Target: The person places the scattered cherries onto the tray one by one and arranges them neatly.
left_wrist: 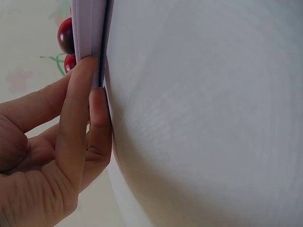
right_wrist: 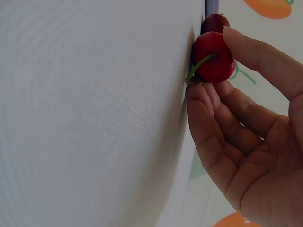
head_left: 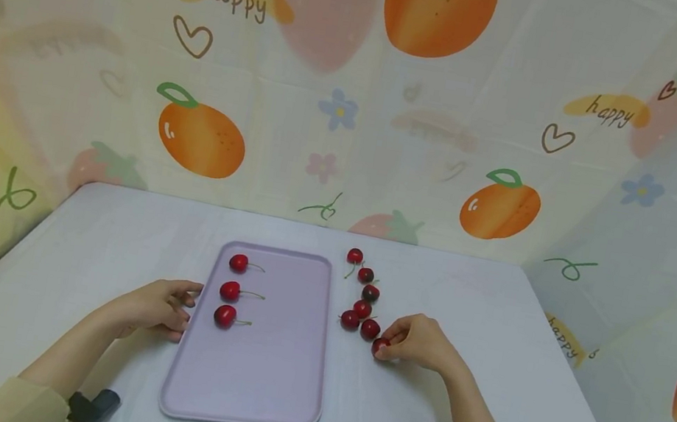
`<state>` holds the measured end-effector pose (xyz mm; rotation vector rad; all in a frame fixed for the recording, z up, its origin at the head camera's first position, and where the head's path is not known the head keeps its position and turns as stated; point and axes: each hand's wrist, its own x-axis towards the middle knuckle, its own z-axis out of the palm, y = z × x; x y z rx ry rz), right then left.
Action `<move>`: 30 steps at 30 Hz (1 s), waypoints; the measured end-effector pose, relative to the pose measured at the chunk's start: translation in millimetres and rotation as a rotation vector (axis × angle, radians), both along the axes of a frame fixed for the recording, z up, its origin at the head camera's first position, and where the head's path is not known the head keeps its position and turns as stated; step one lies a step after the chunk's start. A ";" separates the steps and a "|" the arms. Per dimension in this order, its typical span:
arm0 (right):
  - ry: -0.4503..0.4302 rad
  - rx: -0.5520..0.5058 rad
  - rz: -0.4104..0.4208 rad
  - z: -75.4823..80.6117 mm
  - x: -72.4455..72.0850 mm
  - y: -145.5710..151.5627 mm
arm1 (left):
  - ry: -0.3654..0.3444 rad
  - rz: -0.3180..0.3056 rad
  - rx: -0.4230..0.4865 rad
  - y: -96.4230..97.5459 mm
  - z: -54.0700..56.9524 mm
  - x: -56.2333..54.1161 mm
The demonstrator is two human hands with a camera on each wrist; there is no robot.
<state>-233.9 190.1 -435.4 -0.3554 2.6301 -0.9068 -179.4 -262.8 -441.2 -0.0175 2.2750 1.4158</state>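
Observation:
My right hand (head_left: pixel 423 345) pinches a red cherry (right_wrist: pixel 214 57) with a green stem between thumb and fingers, down at the tabletop. In the right wrist view another, darker cherry (right_wrist: pixel 216 22) shows just behind it. Several dark red cherries (head_left: pixel 370 293) run in a loose line away from that hand, to the right of a light purple tray (head_left: pixel 245 382). On the tray, three bright red cherries (head_left: pixel 229 290) lie in a column near its left side, stems pointing right. My left hand (head_left: pixel 154 307) rests at the tray's left edge, its fingertips (left_wrist: pixel 86 64) touching the rim.
A white cloth covers the table (head_left: pixel 128 221). Behind it hangs a backdrop (head_left: pixel 286 120) printed with fruit, hearts and flowers. Black straps (head_left: pixel 93 409) sit on both wrists, by the sleeves.

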 end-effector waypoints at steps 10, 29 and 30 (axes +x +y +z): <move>-0.006 -0.004 0.003 1.0 1.3 -0.1 | 0.001 0.001 0.007 -0.4 -0.9 0.8; 0.046 -0.039 0.095 15.0 6.0 -11.0 | -0.001 0.002 0.015 -0.4 0.3 0.3; 0.047 -0.042 0.098 15.6 6.2 -12.2 | -0.001 0.001 0.014 -0.4 0.2 0.2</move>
